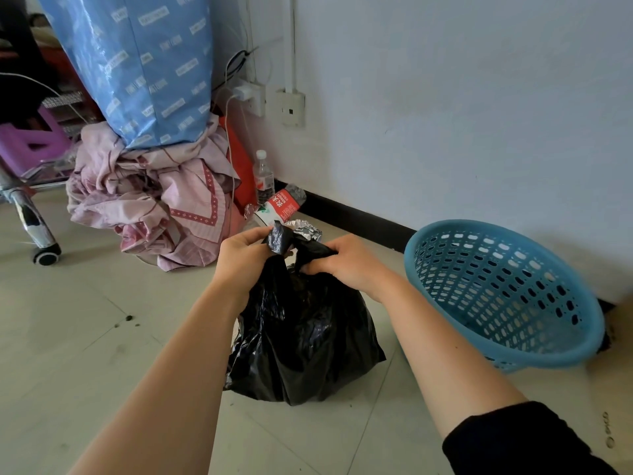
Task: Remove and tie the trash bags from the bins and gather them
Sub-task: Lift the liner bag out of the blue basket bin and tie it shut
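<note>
At my 12 o'clock the black trash bag (301, 337) sits on the tiled floor (85, 337), out of its bin, with both my hands at its neck. My left hand (245, 258) has its fingers curled tight round one bunched flap of the bag's mouth, and the end of the flap sticks up past the knuckles. My right hand (346, 265) grips the other flap, fingers curled, close beside the left. I cannot tell whether a knot is formed between them.

At the bag's 3 o'clock the blue mesh bin (507, 296) lies tipped, its opening turned toward me, near the bag but apart from it. At 11 o'clock a heap of pink cloth (150, 193) lies under a tall blue wrapped bundle (137, 63). Just past my hands at 12 o'clock are crumpled foil (305, 228), a red-labelled bottle (284, 204) on its side and a clear bottle (263, 176) upright by the wall.
</note>
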`<state>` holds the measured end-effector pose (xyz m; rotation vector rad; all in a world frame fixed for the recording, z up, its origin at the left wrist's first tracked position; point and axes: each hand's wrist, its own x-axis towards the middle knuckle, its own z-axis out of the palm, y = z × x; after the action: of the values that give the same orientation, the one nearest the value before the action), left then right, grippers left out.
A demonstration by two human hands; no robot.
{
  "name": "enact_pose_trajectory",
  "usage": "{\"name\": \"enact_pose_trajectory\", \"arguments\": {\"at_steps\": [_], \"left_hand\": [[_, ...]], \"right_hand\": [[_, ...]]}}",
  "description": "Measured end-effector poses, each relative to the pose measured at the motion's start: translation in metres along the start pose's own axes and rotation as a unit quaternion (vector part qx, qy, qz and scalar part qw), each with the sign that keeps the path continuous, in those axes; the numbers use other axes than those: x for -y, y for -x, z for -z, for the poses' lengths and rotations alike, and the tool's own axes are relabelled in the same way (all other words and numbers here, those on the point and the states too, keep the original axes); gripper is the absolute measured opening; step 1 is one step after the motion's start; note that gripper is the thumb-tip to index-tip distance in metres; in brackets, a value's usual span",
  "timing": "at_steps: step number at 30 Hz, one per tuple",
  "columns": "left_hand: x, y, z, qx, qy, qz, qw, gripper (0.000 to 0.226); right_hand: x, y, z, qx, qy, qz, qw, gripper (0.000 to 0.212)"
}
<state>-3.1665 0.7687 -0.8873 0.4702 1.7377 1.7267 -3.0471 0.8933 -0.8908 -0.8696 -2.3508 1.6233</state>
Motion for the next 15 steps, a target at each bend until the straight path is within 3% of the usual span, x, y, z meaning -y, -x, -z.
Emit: {"name": "enact_pose_trajectory", "arguments": {"at_steps": [4,7,11,15], "left_hand": [[0.0,0.002,0.002,0.067,0.068,0.022,0.995,0.025],[0.0,0.005,0.001,0.082,0.087,0.026,0.992,0.019],[-0.001,0.006,-0.002,0.108,0.105,0.015,0.989,0.028],[-0.002,0.007,-0.004,0.129,0.096,0.006,0.987,0.025]], "right_hand": [[-0.004,0.002,0.008,0.085,-0.131,-0.091,0.983,0.029],[-0.01,0.006,0.012,0.142,-0.206,-0.093,0.964,0.019],[-0.013,0.005,0.016,0.136,-0.293,-0.078,0.943,0.029],[-0.007,0.0,0.014,0.044,-0.36,-0.079,0.929,0.038]]}}
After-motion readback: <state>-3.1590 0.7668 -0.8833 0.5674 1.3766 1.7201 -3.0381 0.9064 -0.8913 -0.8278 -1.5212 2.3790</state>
